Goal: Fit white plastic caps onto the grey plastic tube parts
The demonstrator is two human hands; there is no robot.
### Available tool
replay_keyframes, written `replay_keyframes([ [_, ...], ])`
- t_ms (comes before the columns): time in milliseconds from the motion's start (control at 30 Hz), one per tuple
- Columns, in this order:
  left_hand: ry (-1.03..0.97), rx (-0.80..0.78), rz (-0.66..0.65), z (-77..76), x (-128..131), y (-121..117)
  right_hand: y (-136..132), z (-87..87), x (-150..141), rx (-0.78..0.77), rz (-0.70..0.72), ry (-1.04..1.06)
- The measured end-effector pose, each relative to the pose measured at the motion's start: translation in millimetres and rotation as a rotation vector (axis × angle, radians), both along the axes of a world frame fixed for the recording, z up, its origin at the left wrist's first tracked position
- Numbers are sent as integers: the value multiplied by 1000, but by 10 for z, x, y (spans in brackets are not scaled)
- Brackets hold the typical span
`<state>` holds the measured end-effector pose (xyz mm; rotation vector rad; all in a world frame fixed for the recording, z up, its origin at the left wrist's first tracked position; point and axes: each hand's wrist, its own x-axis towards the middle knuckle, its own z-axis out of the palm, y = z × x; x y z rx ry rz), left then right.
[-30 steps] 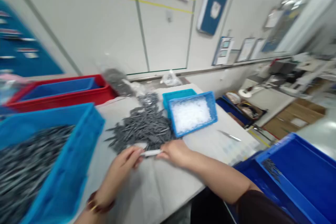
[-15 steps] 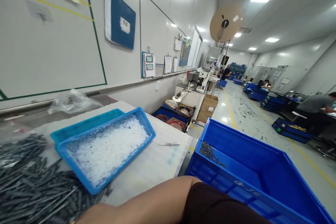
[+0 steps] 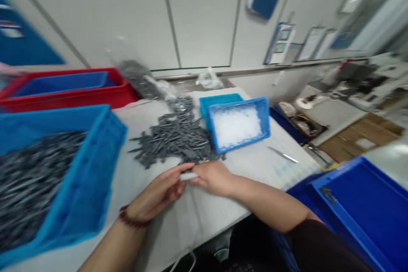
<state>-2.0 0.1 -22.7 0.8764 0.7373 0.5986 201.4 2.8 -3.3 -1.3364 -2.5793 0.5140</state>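
Observation:
My left hand [image 3: 162, 190], with a dark bead bracelet at the wrist, is closed on one end of a slim light-grey piece [image 3: 188, 176]. Fingers of my right hand [image 3: 213, 177] pinch its other end, so the piece spans the gap between both hands. Blur hides its exact kind. Just beyond the hands lies a heap of dark grey elongated parts [image 3: 175, 138]. To the right of the heap, a blue tray [image 3: 243, 148] full of small white pieces leans on a teal tray [image 3: 219, 100]. A thin silver tool [image 3: 283, 154] rests right of them on the covered worktable [image 3: 204, 216].
A large blue bin [image 3: 86, 187] of dark grey parts stands at the left, with a red crate [image 3: 73, 97] behind it. Beside the table's right edge is a deep-blue bin [image 3: 376, 204] with a few dark parts. Cardboard boxes [image 3: 360, 140] stand beyond.
My view has swung left and down from the aisle to the table. Both hands and the light-grey piece now show; before, mainly my right arm was visible.

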Motion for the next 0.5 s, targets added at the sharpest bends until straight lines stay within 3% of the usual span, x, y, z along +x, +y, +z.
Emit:
replay_keyframes([
  [133, 139, 194, 238, 61, 103, 138, 32, -89, 39, -6, 24, 257],
  [233, 500, 534, 433, 43, 107, 196, 42, -42, 70, -63, -104, 377],
  [367, 1068, 1024, 327, -36, 187, 195, 63, -3, 72, -62, -127, 458],
  [500, 1366, 1126, 167, -51, 272, 163, 93, -59, 53, -21, -136, 467],
])
